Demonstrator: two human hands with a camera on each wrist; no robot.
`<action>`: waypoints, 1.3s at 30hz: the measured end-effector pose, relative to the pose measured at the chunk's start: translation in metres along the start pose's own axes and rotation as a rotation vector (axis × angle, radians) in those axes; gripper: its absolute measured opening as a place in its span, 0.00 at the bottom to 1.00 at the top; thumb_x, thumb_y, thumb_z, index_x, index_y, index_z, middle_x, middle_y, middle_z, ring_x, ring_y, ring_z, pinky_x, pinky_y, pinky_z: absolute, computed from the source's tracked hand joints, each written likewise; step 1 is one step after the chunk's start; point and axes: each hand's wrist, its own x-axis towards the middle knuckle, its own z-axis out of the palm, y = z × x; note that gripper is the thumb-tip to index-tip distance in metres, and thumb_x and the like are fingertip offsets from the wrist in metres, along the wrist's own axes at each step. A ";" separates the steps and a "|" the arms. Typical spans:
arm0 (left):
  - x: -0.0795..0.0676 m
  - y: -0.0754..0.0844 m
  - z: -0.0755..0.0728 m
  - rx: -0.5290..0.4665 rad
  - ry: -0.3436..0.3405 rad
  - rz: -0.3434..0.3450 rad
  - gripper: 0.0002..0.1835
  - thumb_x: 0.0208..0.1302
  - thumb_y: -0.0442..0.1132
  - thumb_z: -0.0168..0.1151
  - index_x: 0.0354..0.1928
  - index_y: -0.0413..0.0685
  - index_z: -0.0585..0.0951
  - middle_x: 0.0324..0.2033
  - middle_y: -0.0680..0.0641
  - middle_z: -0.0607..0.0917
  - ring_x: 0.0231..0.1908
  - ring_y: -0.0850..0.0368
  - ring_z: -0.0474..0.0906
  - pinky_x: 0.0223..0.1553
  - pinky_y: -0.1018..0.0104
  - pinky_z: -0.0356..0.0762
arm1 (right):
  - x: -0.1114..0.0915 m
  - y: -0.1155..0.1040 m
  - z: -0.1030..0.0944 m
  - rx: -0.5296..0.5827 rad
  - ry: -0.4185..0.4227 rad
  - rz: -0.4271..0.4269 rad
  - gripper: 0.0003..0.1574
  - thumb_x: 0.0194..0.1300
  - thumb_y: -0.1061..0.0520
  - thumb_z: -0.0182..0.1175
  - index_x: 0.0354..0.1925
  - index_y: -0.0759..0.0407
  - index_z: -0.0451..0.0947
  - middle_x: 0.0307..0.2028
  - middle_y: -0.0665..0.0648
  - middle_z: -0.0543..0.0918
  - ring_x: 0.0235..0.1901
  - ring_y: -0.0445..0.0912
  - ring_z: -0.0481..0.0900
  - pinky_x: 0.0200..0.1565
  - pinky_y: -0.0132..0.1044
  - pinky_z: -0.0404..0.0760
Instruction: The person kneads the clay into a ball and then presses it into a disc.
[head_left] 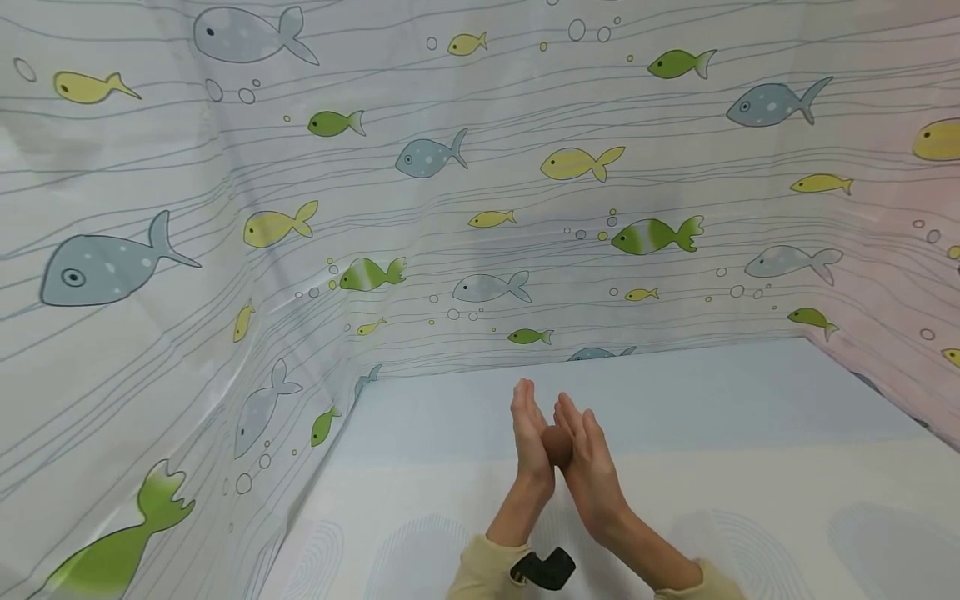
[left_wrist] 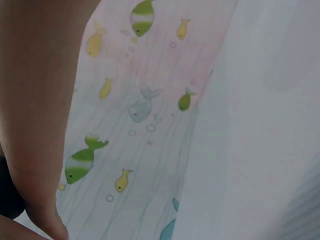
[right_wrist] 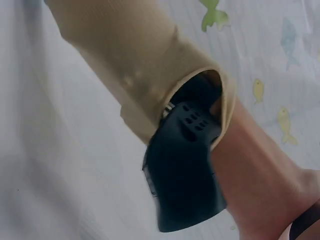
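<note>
A small brown ball [head_left: 557,446] sits between the two palms in the head view. From the left, my left hand [head_left: 532,437] lies against it with straight fingers pointing up and away. My right hand [head_left: 590,454] faces it from the other side, its fingers also straight. The palms stand close together, a little above the table. In the left wrist view a bare arm [left_wrist: 35,100] runs down the left side, with a dark shape at the edge that I cannot identify. The right wrist view has the left forearm [right_wrist: 260,175] in it; the ball cannot be made out there.
A pale blue and white table surface [head_left: 675,400] spreads beneath the hands. Fish-patterned sheeting [head_left: 480,192] encloses it at the back and sides. A dark wrist device [right_wrist: 185,170] protrudes from the beige left sleeve [right_wrist: 130,60].
</note>
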 end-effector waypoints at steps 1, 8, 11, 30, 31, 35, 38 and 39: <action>0.000 0.000 0.000 0.000 -0.001 0.003 0.40 0.75 0.62 0.29 0.79 0.47 0.43 0.79 0.47 0.41 0.77 0.48 0.28 0.74 0.46 0.27 | 0.000 -0.001 0.000 0.000 0.002 0.002 0.44 0.78 0.34 0.19 0.79 0.57 0.28 0.79 0.58 0.33 0.77 0.52 0.28 0.73 0.59 0.35; -0.010 -0.011 0.002 0.055 -0.032 0.063 0.37 0.76 0.59 0.29 0.79 0.46 0.45 0.78 0.46 0.46 0.77 0.46 0.34 0.74 0.45 0.32 | 0.003 -0.003 -0.002 0.027 0.076 0.023 0.46 0.77 0.31 0.23 0.79 0.54 0.28 0.79 0.56 0.35 0.78 0.51 0.31 0.72 0.63 0.33; -0.015 -0.016 0.006 0.107 -0.050 0.123 0.36 0.76 0.56 0.29 0.78 0.44 0.46 0.78 0.45 0.49 0.77 0.45 0.39 0.74 0.45 0.37 | 0.006 -0.003 -0.005 0.047 0.108 0.022 0.47 0.76 0.30 0.25 0.79 0.52 0.28 0.79 0.58 0.34 0.78 0.53 0.31 0.71 0.64 0.33; -0.042 -0.021 0.018 0.277 -0.122 0.209 0.34 0.75 0.54 0.33 0.78 0.48 0.50 0.77 0.51 0.51 0.77 0.50 0.42 0.72 0.40 0.41 | 0.029 0.001 -0.032 0.179 0.241 0.038 0.44 0.77 0.33 0.31 0.79 0.41 0.25 0.79 0.51 0.32 0.77 0.49 0.29 0.75 0.46 0.32; -0.043 -0.021 0.019 0.282 -0.128 0.216 0.34 0.75 0.54 0.33 0.78 0.48 0.50 0.77 0.51 0.50 0.77 0.50 0.41 0.72 0.39 0.40 | 0.030 0.001 -0.034 0.182 0.247 0.038 0.44 0.77 0.33 0.30 0.78 0.40 0.24 0.79 0.51 0.31 0.77 0.49 0.28 0.75 0.45 0.32; -0.049 -0.016 0.022 0.301 -0.154 0.243 0.34 0.74 0.54 0.34 0.78 0.52 0.51 0.78 0.49 0.48 0.77 0.48 0.37 0.70 0.32 0.37 | 0.034 0.002 -0.041 0.179 0.266 0.036 0.44 0.76 0.33 0.30 0.78 0.39 0.21 0.79 0.53 0.29 0.77 0.49 0.26 0.75 0.43 0.31; -0.052 -0.012 0.024 0.314 -0.174 0.276 0.33 0.75 0.53 0.34 0.78 0.54 0.50 0.78 0.49 0.45 0.77 0.48 0.36 0.70 0.31 0.38 | 0.035 0.005 -0.044 0.185 0.269 0.027 0.44 0.77 0.33 0.30 0.77 0.39 0.20 0.78 0.54 0.27 0.77 0.50 0.24 0.75 0.44 0.30; -0.052 -0.010 0.025 0.316 -0.182 0.287 0.33 0.75 0.52 0.34 0.78 0.55 0.50 0.78 0.50 0.44 0.77 0.49 0.35 0.70 0.32 0.39 | 0.035 0.006 -0.045 0.190 0.266 0.025 0.44 0.77 0.34 0.30 0.77 0.39 0.20 0.78 0.54 0.26 0.77 0.50 0.24 0.75 0.46 0.30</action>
